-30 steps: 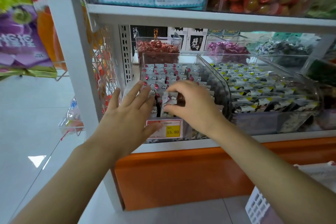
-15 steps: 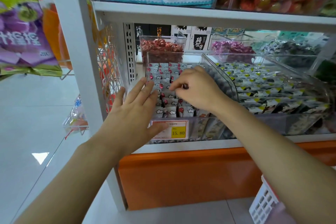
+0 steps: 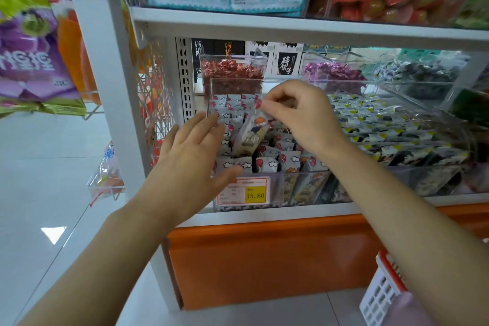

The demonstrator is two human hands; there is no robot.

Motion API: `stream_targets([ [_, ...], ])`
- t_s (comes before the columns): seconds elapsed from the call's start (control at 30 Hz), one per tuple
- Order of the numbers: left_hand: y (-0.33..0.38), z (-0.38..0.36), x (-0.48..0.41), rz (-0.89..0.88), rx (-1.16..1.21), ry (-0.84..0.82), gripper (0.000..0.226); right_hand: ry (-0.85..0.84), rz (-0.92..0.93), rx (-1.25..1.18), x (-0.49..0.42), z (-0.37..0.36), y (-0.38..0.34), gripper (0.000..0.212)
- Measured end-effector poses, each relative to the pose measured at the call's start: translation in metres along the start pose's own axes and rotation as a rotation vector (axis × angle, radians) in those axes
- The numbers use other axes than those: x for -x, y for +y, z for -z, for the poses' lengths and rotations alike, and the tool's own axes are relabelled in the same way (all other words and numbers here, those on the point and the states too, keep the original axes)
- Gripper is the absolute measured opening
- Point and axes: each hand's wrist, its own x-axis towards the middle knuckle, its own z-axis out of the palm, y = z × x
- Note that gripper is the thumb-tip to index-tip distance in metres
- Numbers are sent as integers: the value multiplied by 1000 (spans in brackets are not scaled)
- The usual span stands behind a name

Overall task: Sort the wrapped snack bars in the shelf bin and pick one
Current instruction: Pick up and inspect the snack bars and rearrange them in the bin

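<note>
Head view: the right hand [image 3: 301, 116] pinches the top end of one wrapped snack bar [image 3: 251, 135] between thumb and fingertips, tilted above the packed bars [image 3: 267, 164] in the clear shelf bin [image 3: 299, 188]; its lower end is hidden among them; the left hand [image 3: 193, 156] is flat-fingered and holds nothing at the bin's near left corner, contact unclear; its thumb covers part of the price tag [image 3: 251, 192]; a white basket [image 3: 381, 291] is cut off near right.
</note>
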Motion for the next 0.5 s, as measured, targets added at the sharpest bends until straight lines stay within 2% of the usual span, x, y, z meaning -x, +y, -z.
stream_targets([
  [0.17, 12, 4, -3, 11, 166, 211, 61, 229, -121, -296, 26, 23, 3, 14],
  [0.3, 28, 1, -6, 92, 407, 142, 47, 283, -333, -557, 48, 30, 12, 14],
  [0.43, 37, -2, -9, 168, 759, 50, 17, 320, -507, -831, 62, 29, 18, 14],
  [0.5, 39, -2, -10, 243, 913, 29, 17, 302, -550, -903, 66, 31, 21, 14],
])
